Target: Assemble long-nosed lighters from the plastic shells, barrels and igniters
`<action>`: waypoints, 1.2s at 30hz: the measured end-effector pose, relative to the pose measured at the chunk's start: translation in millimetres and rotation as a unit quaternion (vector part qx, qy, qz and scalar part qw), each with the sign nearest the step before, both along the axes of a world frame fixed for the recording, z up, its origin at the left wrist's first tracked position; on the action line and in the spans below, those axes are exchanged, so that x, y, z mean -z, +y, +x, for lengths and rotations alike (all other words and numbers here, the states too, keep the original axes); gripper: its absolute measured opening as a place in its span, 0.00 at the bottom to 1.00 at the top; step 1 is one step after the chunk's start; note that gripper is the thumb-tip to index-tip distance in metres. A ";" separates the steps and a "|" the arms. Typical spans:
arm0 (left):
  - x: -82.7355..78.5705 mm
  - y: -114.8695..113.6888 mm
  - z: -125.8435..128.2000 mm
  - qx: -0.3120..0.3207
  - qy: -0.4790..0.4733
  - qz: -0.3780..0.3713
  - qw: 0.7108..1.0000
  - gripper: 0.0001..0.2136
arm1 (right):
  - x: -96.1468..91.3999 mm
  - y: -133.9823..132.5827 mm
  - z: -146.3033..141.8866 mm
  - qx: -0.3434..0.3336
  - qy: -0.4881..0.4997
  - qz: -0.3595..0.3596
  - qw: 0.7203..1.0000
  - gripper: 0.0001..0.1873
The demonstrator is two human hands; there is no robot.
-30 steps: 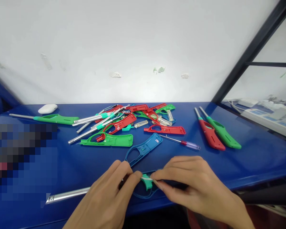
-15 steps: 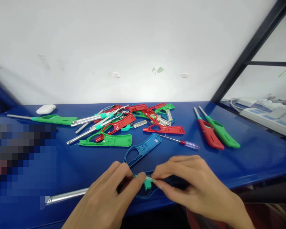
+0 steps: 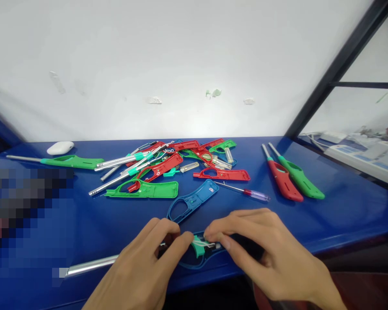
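Note:
Low in the middle, a blue lighter casing half (image 3: 194, 265) lies under both hands, partly hidden by them. A green trigger (image 3: 198, 249) sits in it, crossed by thin white wires (image 3: 207, 244). My left hand (image 3: 145, 260) is closed around the left part of the casing, thumb beside the trigger. From under that hand a silver lighter tube (image 3: 92, 265) sticks out to the left. My right hand (image 3: 265, 252) has its thumb and fingertips closed on the casing's right part, close to the wire ends. Just behind lies another blue casing half (image 3: 194, 201).
Behind are loose red casing halves (image 3: 226, 174), a green casing half (image 3: 155, 190) and metal tubes (image 3: 116, 183). A screwdriver (image 3: 257, 195) lies right of centre. Assembled lighters, one red (image 3: 284, 183) and one green (image 3: 305, 183), are farther right. A white case (image 3: 61, 148) stands back left.
My right fingertips have drawn slightly back to the right from the wires. More of the trigger and the white wires shows between the hands. The left hand has shifted slightly left.

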State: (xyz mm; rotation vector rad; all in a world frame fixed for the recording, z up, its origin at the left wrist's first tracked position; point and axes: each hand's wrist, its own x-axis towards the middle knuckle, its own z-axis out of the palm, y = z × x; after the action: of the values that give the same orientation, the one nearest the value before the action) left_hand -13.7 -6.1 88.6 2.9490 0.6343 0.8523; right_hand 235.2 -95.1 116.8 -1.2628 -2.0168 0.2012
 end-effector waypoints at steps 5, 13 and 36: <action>2.7 -0.7 -8.1 0.006 0.014 -0.004 1.000 0.25 | -1.0 3.5 -1.0 -0.002 -0.001 0.008 1.000 0.15; 6.7 -0.6 -3.6 0.012 -0.002 -0.015 1.000 0.28 | -0.8 2.6 0.6 -0.003 -0.005 0.005 1.000 0.16; 13.7 4.0 -9.9 0.039 -0.023 -0.048 0.998 0.34 | 1.1 6.7 -1.8 -0.049 0.010 -0.031 0.998 0.12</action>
State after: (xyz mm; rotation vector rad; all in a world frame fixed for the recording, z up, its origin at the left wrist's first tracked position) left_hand -23.5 -2.1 74.9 2.8394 0.5379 0.8540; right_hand 233.4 -88.3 115.7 -1.1959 -2.0724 0.3247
